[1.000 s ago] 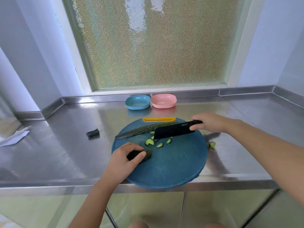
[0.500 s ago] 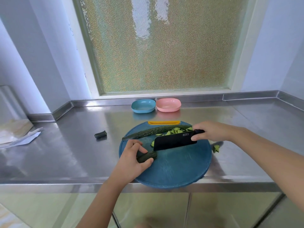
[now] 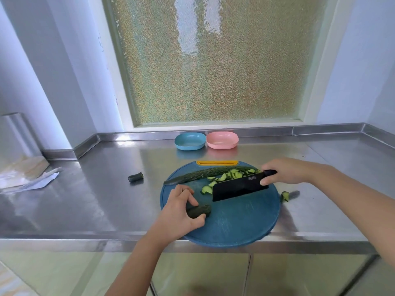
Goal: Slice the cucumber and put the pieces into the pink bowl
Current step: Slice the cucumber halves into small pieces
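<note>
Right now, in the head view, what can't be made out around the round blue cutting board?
Head view:
Short dark-green cucumber stub: left end covered by the left hand.
Black cleaver: handle mostly wrapped by the right hand; blade lettering too small to read.
Pale-green cucumber slices: any behind the blade are hidden.

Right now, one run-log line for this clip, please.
phase: slicing | left hand: holds cucumber stub on cutting board | right hand: grips knife | slices: on board | pink bowl: no pieces seen

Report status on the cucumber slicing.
Left hand holds cucumber stub; right hand grips cleaver. Slices on cutting board, pink bowl looks empty. One piece on counter.
</note>
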### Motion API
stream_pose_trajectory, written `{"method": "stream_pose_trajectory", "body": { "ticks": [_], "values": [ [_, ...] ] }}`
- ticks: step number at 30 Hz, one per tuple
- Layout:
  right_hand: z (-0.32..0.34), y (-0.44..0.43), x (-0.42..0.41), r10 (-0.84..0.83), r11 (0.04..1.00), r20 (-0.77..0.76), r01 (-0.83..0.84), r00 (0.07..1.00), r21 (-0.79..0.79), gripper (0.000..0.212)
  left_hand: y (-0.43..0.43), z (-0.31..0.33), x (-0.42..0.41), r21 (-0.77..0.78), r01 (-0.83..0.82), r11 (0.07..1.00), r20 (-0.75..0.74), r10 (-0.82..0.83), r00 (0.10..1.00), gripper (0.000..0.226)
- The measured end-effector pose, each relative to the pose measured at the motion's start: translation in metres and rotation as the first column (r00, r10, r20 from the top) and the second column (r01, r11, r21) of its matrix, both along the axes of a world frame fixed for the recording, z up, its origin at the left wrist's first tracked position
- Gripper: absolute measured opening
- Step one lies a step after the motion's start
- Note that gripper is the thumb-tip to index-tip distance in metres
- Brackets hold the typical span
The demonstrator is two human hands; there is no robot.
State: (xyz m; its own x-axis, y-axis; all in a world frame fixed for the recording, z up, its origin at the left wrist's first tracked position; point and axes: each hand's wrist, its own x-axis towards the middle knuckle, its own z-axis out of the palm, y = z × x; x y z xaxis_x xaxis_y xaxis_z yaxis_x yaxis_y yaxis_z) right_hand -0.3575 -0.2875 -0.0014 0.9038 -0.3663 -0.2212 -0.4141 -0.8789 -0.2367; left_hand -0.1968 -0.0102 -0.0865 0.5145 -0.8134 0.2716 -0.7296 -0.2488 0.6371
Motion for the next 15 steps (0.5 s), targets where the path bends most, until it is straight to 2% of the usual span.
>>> {"method": "stream_pose_trajectory", "body": {
  "ticks": [10, 15],
  "values": [
    [0.002, 0.008, 0.003, -0.074, 0.994, 0.086, 0.081, 0.994, -0.078, 0.032, 0.001, 0.004, -0.003, -0.002, 0.016, 1.0, 0.03, -0.016, 0.999, 0.03],
    [0.013, 0.042, -0.016, -0.073, 0.979, 0.15, 0.1, 0.986, -0.179, 0.033, 0.001, 0.012, -0.012, -0.014, -0.076, 0.997, 0.042, 0.076, 0.996, 0.026]
  ]
}}
